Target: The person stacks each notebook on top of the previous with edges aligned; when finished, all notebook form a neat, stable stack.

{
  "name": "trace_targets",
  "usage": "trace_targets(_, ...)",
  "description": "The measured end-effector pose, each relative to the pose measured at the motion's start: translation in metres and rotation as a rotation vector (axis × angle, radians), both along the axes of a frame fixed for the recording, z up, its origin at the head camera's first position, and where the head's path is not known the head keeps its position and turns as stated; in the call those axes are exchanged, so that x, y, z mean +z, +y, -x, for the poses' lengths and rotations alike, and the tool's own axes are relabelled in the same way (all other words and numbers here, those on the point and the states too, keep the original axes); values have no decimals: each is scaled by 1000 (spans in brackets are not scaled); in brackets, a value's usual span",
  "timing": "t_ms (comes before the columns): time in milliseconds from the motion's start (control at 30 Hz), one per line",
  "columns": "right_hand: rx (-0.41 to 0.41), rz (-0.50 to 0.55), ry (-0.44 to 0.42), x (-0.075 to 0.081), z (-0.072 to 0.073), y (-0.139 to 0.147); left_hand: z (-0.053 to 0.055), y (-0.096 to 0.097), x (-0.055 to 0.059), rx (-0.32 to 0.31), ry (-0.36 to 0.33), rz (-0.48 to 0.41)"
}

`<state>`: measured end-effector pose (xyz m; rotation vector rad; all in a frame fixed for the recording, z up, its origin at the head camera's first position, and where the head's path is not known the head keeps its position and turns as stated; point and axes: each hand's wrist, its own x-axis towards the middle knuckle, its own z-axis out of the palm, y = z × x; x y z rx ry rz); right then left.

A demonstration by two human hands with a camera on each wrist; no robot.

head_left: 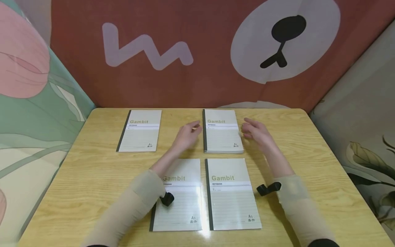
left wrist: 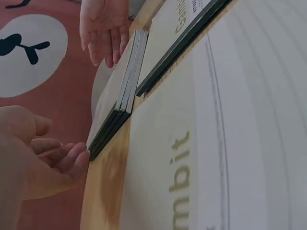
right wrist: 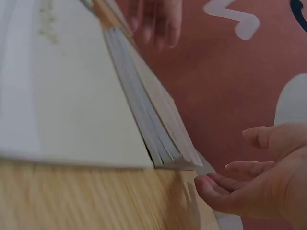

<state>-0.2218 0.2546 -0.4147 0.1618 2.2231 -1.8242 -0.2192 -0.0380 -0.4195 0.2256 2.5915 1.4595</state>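
Note:
A small stack of Gambit notebooks (head_left: 223,137) lies at the back of the table, dark spine to the left. My left hand (head_left: 187,135) is just off the spine side, fingers loosely bent and holding nothing. On the opposite side, my right hand (head_left: 258,133) hovers close to the stack's right edge, also without a grip. The left wrist view shows the stacked notebooks (left wrist: 120,91) with their edges roughly lined up between both hands. In the right wrist view, the right hand's fingertips (right wrist: 206,187) are near one corner of the stack.
One single notebook (head_left: 142,137) lies at the back left. Two more lie side by side in front: a left one (head_left: 182,209), partly under my left forearm, and a right one (head_left: 232,202). Behind the wooden table (head_left: 89,175) hangs a red-brown patterned cloth (head_left: 210,82).

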Motion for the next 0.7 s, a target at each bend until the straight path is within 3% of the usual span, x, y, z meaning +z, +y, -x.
trace_targets(167,56,-107,69,4,-13,9,-17,-15,13,-70,-142,-100)
trace_targets(333,109,-192,76,7,-33,16,-39,-26,19,-112,-290,-186)
trace_targets(533,157,-138,1,11,-60,22,-68,-31,17,-200,-472,-327)
trace_targets(700,198,-99,-57,15,-82,22,-87,-31,15,-208,-568,-396)
